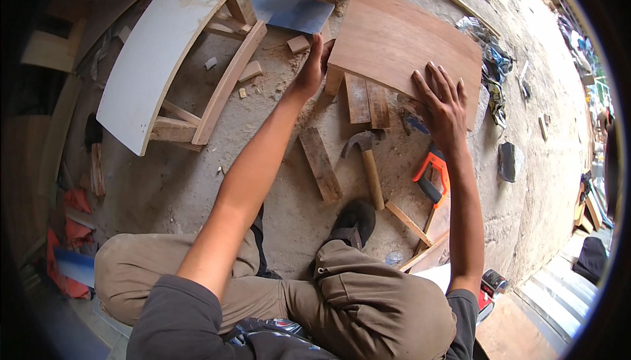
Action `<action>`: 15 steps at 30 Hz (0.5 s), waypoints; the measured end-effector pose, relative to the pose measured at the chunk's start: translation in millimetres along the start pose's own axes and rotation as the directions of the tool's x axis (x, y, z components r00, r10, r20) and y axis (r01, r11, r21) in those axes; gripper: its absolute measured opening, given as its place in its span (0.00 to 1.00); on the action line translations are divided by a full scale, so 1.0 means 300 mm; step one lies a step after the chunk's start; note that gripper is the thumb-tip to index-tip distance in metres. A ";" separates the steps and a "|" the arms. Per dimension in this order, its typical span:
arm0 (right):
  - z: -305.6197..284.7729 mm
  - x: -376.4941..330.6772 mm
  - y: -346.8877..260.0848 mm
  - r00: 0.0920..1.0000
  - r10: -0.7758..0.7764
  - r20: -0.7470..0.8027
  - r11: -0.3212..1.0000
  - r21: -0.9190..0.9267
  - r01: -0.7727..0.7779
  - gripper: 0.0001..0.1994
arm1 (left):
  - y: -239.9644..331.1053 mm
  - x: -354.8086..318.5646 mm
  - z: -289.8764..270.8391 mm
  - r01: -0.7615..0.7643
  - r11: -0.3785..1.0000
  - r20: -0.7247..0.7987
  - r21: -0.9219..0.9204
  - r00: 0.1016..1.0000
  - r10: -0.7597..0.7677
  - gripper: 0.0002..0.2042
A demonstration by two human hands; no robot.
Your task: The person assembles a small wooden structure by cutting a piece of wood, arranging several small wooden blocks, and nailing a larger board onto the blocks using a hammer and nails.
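The plywood panel (401, 38) lies on top of a small wooden frame (358, 94) on the dusty concrete floor (197, 182), straight ahead of the seated person. The left hand (310, 71) curls over the panel's near-left corner, fingers wrapped on the edge — its grip is closed on the panel — while the right hand (442, 104) lies flat with fingers spread on the panel's near-right edge, pressing down rather than grasping. To seat the sheet well, it seems wise to keep the flat hand's weight on the board so it does not skate, and to nudge with the corner hand until the edge lines up flush with the frame's slats beneath. Just below the panel lie a hammer (367, 156) and a loose wooden block (320, 164), and an orange-handled handsaw (430, 176) rests beside the right forearm — all near enough to catch a wrist or snag the sheet if it slides toward the person. A metal trowel blade (292, 12) sits beyond the left hand, and a white curved bench frame (164, 51) stands well off to the left. Offcuts and shavings litter the floor around the frame, and might tilt it if it shifts. The person's shoe (353, 223) is planted close below the hammer.
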State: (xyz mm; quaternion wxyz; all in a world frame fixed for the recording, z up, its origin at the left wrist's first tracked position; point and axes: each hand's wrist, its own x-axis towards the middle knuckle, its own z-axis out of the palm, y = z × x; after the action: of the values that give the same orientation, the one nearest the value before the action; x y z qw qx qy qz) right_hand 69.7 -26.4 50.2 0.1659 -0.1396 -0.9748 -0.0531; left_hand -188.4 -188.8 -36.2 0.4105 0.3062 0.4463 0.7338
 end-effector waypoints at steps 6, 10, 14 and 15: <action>0.009 0.022 -0.027 1.000 -0.004 -0.017 1.000 0.015 0.004 0.32 | 0.119 0.062 -0.023 0.246 0.904 -0.117 0.350 0.969 -0.218 0.48; -0.002 0.003 -0.008 1.000 -0.002 -0.003 1.000 0.014 0.002 0.32 | 0.183 0.056 0.064 0.328 0.845 -0.137 0.422 0.945 -0.298 0.44; -0.011 0.009 -0.005 1.000 -0.014 0.012 1.000 0.016 0.013 0.31 | 0.203 0.040 0.077 0.307 0.866 -0.119 0.394 0.952 -0.283 0.40; -0.022 0.008 -0.007 1.000 -0.014 0.025 1.000 0.006 0.014 0.30 | 0.219 0.039 0.080 0.316 0.845 -0.123 0.430 0.949 -0.292 0.39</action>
State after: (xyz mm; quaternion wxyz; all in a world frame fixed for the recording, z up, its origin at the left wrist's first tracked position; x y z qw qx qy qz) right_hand 68.9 -28.7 57.1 0.1540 -0.1329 -0.9778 -0.0495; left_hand -196.0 -186.3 34.1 0.4285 0.2978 0.6556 0.5458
